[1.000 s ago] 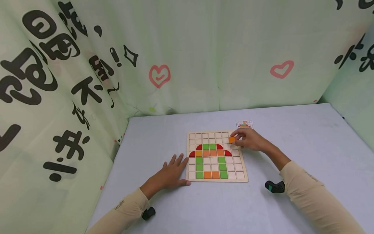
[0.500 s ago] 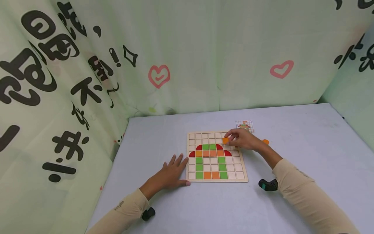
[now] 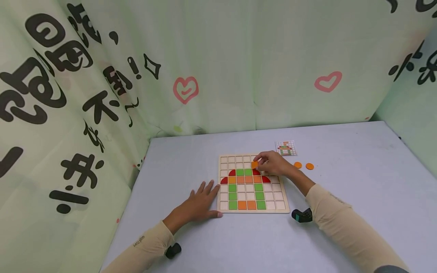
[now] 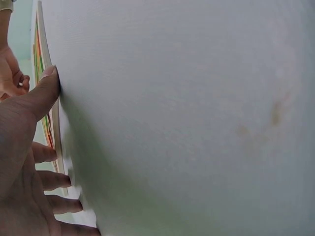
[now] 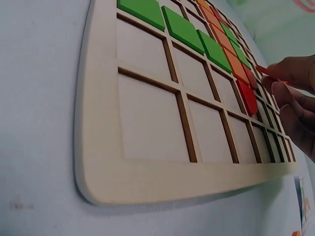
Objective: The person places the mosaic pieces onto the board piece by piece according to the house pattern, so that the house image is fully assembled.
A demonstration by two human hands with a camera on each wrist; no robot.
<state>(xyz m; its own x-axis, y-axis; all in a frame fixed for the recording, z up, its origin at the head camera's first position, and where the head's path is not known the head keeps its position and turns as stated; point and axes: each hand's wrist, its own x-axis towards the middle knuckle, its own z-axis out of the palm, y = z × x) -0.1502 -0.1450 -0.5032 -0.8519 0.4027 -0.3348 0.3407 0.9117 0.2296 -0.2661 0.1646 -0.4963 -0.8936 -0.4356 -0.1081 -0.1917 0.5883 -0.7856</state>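
Between the thumb and fingers of my right hand is a square orange tile, pinched above the upper part of a wooden grid board. In the right wrist view the tile shows edge-on, tilted and apart from the board's cells. Green, orange and red tiles fill several cells, the red ones with a rounded side. My left hand rests on the table at the board's left edge, fingers straight and spread. Its thumb lies along the board's near edge in the left wrist view.
A small printed card with a coloured grid pattern lies behind the board's right corner. Two round orange pieces, a nearer disc and a farther-right disc, lie right of the board. A pale curtain hangs behind the table.
My right hand has moved left over the board with the orange tile. The card and the two orange discs have come into full view from behind it. My left hand stays put.
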